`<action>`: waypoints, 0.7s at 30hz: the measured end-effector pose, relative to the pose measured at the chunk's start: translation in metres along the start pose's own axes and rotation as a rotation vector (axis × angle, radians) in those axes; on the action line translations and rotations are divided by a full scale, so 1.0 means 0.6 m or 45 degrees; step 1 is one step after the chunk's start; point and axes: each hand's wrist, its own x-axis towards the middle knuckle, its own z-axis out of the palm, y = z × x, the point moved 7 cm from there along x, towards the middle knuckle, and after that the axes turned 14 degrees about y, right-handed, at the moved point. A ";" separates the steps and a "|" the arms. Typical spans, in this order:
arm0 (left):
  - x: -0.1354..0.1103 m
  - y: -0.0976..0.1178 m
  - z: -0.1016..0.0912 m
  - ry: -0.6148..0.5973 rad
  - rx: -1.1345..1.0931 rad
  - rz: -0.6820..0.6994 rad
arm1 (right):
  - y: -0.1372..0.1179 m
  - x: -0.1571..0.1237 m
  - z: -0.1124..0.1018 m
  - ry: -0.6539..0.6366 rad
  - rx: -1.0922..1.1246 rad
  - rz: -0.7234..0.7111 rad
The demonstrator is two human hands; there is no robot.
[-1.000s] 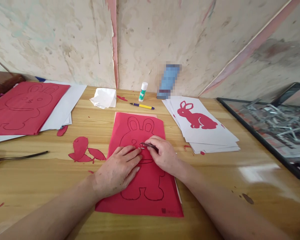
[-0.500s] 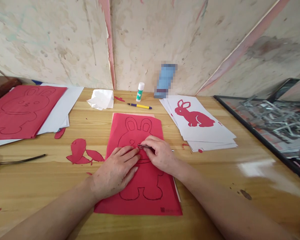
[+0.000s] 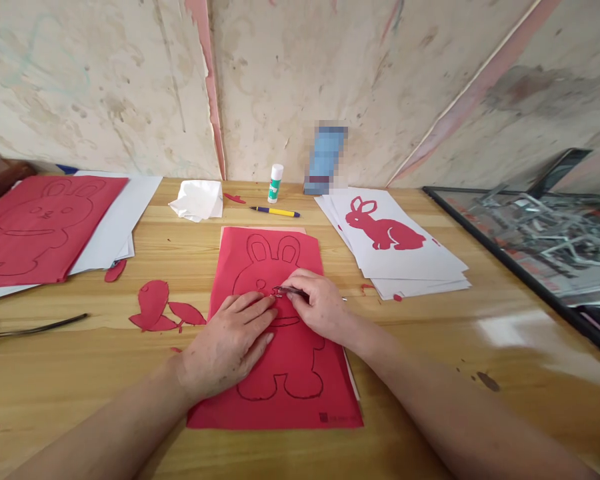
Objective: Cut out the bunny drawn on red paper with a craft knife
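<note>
A red paper sheet [image 3: 300, 367] with a rabbit outline drawn in black lies on the table in front of me. My left hand [image 3: 235, 337] rests flat on the sheet's left side, fingers stretched out and pressing it down. In a pinch, my right hand [image 3: 317, 300] grips a slim dark craft knife [image 3: 291, 291], its tip on the rabbit's face near the nose. Its blade is too small to see well. Pale sheet edges show beneath the red paper.
Red paper scraps [image 3: 154, 307] lie left of the sheet. Behind it are a glue stick [image 3: 275, 184], a yellow-blue pen [image 3: 275, 212] and crumpled white paper [image 3: 197, 200]. A red rabbit cutout [image 3: 387, 230] sits on white sheets at right. More rabbit-printed red paper [image 3: 45, 227] lies left.
The whole view has shifted slightly. Both hands stay in nearly the same place on the sheet, with the knife tip still by the rabbit's nose.
</note>
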 end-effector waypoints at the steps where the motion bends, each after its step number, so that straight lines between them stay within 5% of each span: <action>1: 0.000 0.000 0.000 -0.003 0.001 -0.002 | 0.000 -0.001 0.000 -0.002 0.004 -0.010; 21: -0.003 0.003 0.002 -0.025 0.039 0.030 | 0.007 0.005 -0.005 0.031 -0.005 0.056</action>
